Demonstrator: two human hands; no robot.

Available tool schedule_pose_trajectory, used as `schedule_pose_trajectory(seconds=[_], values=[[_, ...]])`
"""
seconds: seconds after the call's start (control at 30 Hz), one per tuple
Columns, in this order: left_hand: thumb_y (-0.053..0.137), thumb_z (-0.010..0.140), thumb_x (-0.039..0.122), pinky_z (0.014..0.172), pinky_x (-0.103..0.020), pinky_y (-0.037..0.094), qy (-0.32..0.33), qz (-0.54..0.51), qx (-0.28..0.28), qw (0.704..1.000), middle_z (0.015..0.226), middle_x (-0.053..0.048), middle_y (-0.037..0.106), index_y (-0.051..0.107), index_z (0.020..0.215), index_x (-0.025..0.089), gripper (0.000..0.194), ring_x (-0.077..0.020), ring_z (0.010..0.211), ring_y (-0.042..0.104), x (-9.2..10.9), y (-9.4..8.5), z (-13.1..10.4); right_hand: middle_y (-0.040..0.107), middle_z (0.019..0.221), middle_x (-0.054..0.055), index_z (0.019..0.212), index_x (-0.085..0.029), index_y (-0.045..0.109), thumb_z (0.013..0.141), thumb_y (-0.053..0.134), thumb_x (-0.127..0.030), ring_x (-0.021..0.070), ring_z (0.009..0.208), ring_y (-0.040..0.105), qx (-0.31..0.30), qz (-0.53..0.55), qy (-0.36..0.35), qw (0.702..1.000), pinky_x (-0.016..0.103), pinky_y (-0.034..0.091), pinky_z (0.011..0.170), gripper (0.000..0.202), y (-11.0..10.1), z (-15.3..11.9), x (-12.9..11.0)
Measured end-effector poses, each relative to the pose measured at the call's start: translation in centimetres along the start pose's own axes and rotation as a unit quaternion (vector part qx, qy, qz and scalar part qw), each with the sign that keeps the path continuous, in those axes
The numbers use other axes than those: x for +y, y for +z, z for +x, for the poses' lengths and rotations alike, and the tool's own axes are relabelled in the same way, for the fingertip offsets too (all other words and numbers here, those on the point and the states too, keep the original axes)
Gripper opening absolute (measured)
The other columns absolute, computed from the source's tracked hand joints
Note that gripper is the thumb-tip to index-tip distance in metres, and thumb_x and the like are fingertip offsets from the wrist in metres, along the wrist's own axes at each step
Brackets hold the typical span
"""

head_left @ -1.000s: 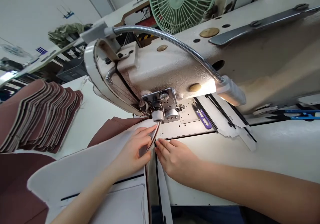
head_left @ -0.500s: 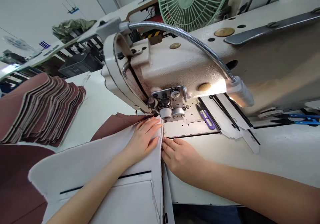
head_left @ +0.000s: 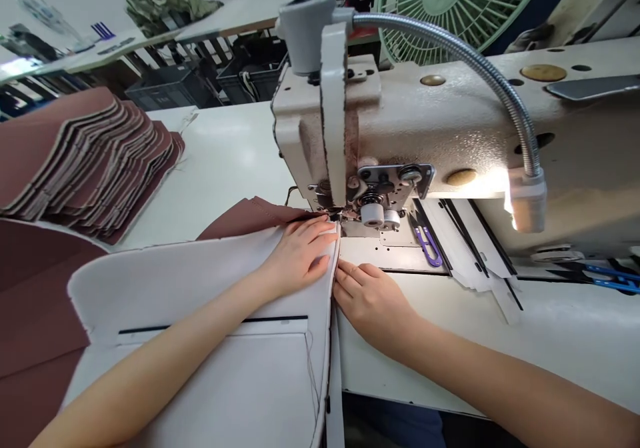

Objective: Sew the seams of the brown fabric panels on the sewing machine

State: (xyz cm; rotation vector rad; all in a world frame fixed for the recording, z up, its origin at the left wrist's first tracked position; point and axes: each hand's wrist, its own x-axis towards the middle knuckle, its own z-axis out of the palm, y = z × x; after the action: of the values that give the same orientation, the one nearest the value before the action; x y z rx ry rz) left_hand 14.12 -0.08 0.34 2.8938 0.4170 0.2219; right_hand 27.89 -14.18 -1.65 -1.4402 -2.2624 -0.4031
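Observation:
A padded panel [head_left: 260, 381], white on its upper face, lies on the table with one edge at the needle area of the sewing machine [head_left: 310, 128]. Brown material [head_left: 245, 218] shows past its far edge. My left hand [head_left: 300, 255] rests flat on the white face, fingers stretched toward the needle area. At the panel's right edge, closer to me, my right hand [head_left: 370, 305] pinches that edge between thumb and fingers. The exact stitching point is partly hidden by my left fingertips and the machine head.
Stacked brown panels [head_left: 95, 155] stand at the left. Purple thread snips [head_left: 427, 241] and white strips [head_left: 460, 241] with black edging lie right of the needle. Blue-handled scissors [head_left: 600, 278] are farther right. A lamp [head_left: 527, 198] on a bent metal neck lights the machine; a green fan [head_left: 460, 15] stands behind.
The camera view has turned, so the machine appears farther right and more upright. Both hands keep nearly the same hold on the panel beside the needle area.

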Motion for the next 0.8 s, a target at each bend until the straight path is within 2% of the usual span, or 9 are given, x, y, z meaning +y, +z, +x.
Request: schedule_pose_trajectory(seconds=[0.33, 0.53, 0.8], values=[[0.037, 0.089, 0.023, 0.1, -0.045, 0.038, -0.009, -0.012, 0.022, 1.0, 0.123, -0.013, 0.058, 0.057, 0.121, 0.015, 0.039, -0.0272, 0.124, 0.047, -0.4, 0.3, 0.3, 0.07, 0.105, 0.017, 0.098, -0.004, 0.068, 0.087, 0.045, -0.002, 0.0254, 0.106, 0.062, -0.015, -0.006, 0.005, 1.0, 0.033, 0.05, 0.071, 0.026, 0.6, -0.3, 0.2], [0.038, 0.089, 0.02, 0.1, -0.044, 0.039, -0.006, -0.019, 0.024, 1.0, 0.125, -0.013, 0.057, 0.057, 0.121, 0.016, 0.038, -0.0262, 0.125, 0.047, 0.0, 0.2, -0.2, 0.071, 0.103, 0.016, 0.096, -0.004, 0.069, 0.087, 0.044, -0.003, 0.0253, 0.104, 0.062, -0.019, -0.02, -0.002, 1.0, 0.034, 0.05, 0.077, 0.026, 0.4, -0.3, -0.7], [0.039, 0.088, 0.021, 0.1, -0.044, 0.039, -0.022, -0.024, 0.024, 0.999, 0.125, -0.012, 0.057, 0.058, 0.121, 0.018, 0.038, -0.0265, 0.124, 0.047, -0.3, 0.6, 0.1, 0.07, 0.107, 0.017, 0.095, -0.004, 0.069, 0.086, 0.046, -0.004, 0.0267, 0.105, 0.063, -0.023, -0.015, 0.003, 1.0, 0.033, 0.052, 0.073, 0.025, 0.5, -0.2, -0.4]])
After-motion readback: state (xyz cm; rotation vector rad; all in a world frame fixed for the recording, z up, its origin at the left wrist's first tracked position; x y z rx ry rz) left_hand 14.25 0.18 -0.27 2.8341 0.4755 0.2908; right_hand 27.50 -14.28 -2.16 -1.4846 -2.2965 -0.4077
